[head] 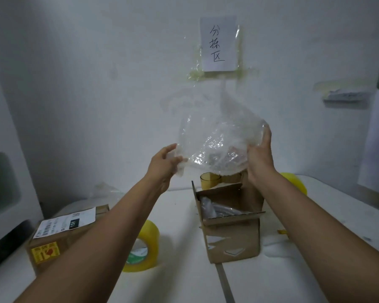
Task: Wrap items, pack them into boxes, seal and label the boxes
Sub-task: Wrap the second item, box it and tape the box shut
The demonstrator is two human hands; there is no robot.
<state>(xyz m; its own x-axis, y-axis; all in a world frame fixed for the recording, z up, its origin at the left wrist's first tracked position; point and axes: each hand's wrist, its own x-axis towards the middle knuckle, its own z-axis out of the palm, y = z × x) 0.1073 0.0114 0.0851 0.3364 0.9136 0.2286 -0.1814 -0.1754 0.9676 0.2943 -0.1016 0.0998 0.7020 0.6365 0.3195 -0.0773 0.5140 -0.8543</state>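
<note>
Gripping bubble wrap (214, 147) — both hands (164, 162) (259, 154) — long axis roughly horizontal, above open box (230, 217).

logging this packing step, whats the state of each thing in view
bubble wrap: held up above the open box, crumpled around something
left hand: pinching the wrap's left edge
right hand: gripping the wrap's right side
open box: flaps up, something inside
sealed box: closed, labelled
tape roll: lying on the table, unused
</note>
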